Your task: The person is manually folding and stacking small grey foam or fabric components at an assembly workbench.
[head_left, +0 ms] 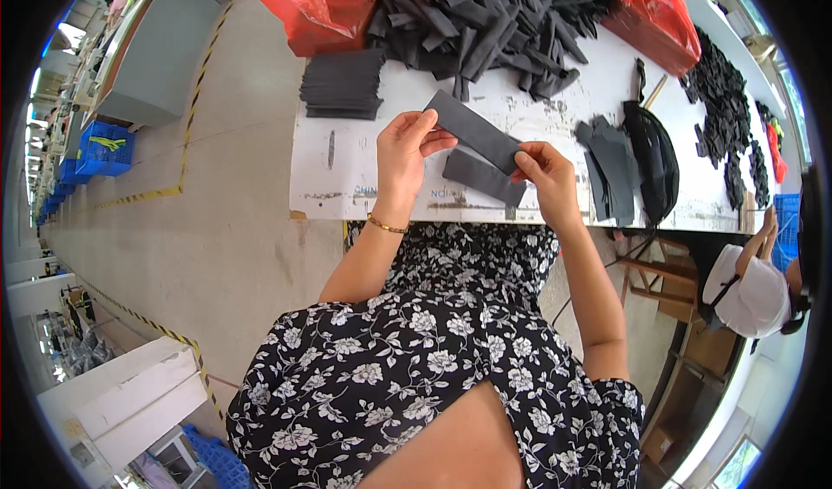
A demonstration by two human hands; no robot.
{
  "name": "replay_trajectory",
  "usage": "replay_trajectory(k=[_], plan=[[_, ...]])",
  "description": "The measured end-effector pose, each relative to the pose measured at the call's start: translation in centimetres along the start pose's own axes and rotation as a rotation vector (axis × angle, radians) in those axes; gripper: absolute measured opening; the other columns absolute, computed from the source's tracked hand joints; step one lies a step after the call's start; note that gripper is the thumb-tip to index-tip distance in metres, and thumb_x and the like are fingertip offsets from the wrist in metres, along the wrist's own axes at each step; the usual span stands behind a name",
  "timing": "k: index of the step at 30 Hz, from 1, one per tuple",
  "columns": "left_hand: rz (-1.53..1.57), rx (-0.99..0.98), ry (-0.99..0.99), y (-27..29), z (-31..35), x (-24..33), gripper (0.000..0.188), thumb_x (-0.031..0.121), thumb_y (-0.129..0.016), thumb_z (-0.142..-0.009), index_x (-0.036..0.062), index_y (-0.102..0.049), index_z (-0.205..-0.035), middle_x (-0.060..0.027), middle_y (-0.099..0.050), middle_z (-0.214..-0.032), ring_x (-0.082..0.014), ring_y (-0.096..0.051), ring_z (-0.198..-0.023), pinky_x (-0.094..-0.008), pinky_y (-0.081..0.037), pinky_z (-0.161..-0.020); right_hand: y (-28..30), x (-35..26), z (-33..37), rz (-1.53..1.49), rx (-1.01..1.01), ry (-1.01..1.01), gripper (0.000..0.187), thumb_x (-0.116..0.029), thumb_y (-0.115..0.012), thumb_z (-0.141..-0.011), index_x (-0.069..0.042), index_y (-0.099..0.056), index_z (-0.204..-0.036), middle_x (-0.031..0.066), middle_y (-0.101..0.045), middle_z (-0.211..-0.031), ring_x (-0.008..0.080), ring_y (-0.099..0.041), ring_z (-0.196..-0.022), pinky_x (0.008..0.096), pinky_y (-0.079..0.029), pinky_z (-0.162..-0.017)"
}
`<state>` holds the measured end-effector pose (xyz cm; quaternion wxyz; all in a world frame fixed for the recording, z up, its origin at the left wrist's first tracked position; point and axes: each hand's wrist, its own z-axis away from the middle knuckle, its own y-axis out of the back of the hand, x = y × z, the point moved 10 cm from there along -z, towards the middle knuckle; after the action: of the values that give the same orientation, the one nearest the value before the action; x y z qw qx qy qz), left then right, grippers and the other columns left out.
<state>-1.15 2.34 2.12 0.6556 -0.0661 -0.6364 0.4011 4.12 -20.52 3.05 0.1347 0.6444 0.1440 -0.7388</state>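
Note:
Between my two hands a flat dark grey fabric strip (475,132) is held up over the white table (347,164). My left hand (409,151) pinches its upper left end between thumb and fingers. At the lower right end, my right hand (546,177) grips it the same way. Just beneath lies a second dark strip (482,177) on the tabletop, partly covered by the held one. A neat stack of dark strips (342,84) stands to the left of my hands. Several more flat strips (610,170) lie to the right, beside a black pouch (653,164).
A large heap of loose dark strips (485,25) covers the table's far side, between a red plastic bag (316,3) and another red bag (654,16). More dark pieces (719,99) are piled farther right. A co-worker (754,285) in a white top sits at the right.

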Motion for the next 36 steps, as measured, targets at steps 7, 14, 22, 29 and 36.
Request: replay_trajectory(k=[7, 14, 22, 29, 36], plan=[[-0.712, -0.047, 0.124, 4.7, 2.6, -6.9, 0.024, 0.024, -0.076, -0.081, 0.0041, -0.062, -0.077, -0.0049, -0.064, -0.078, -0.0152, -0.059, -0.057, -0.0273, -0.045, -0.052, 3.3, 4.9, 2.6, 0.434, 0.081, -0.174, 0.018, -0.008, -0.067, -0.084, 0.004, -0.064, -0.096, 0.0076, -0.064, -0.068, 0.0122, -0.060, -0.064, 0.0266, -0.048, -0.058], [-1.072, 0.089, -0.499, 1.8, 0.2, -1.0, 0.017, 0.020, -0.072, -0.083, 0.0051, -0.064, -0.081, -0.0057, -0.060, -0.085, -0.0181, -0.058, -0.069, -0.0309, -0.049, -0.064, 6.8, 3.7, 2.9, 0.855, 0.275, 0.042, 0.023, -0.016, -0.071, -0.082, 0.000, -0.060, -0.095, 0.0155, -0.064, -0.081, 0.0308, -0.062, -0.071, 0.0405, -0.048, -0.064], [-0.840, -0.015, -0.199, -0.1, -15.1, -4.4, 0.028, 0.019, -0.069, -0.087, -0.0038, -0.068, -0.103, -0.0049, -0.069, -0.083, -0.0096, -0.059, -0.066, -0.0240, -0.049, -0.062, 16.7, 0.5, 3.0, 1.367, 0.538, 0.206, 0.029, -0.016, -0.069, -0.082, -0.002, -0.059, -0.105, 0.0179, -0.059, -0.102, 0.0367, -0.056, -0.096, 0.0445, -0.046, -0.082], [-0.600, 0.048, -0.051, 0.7, -15.1, -6.3, 0.027, 0.012, -0.073, -0.082, -0.0027, -0.067, -0.104, -0.0051, -0.067, -0.089, -0.0127, -0.061, -0.072, -0.0271, -0.050, -0.063, 17.0, -1.1, 1.3, 1.635, 0.630, 0.305, 0.032, -0.020, -0.065, -0.084, 0.000, -0.059, -0.109, 0.0149, -0.059, -0.106, 0.0317, -0.056, -0.097, 0.0399, -0.048, -0.079], [-0.034, 0.006, 0.155, -0.2, -9.8, -4.2, 0.017, 0.006, -0.070, -0.084, -0.0030, -0.059, -0.094, -0.0166, -0.068, -0.091, -0.0287, -0.070, -0.085, -0.0365, -0.058, -0.076, 17.0, 4.1, -0.9, 1.994, 0.272, 0.204, 0.016, -0.008, -0.055, -0.079, -0.001, -0.061, -0.093, 0.0113, -0.060, -0.093, 0.0252, -0.057, -0.093, 0.0351, -0.048, -0.077]])
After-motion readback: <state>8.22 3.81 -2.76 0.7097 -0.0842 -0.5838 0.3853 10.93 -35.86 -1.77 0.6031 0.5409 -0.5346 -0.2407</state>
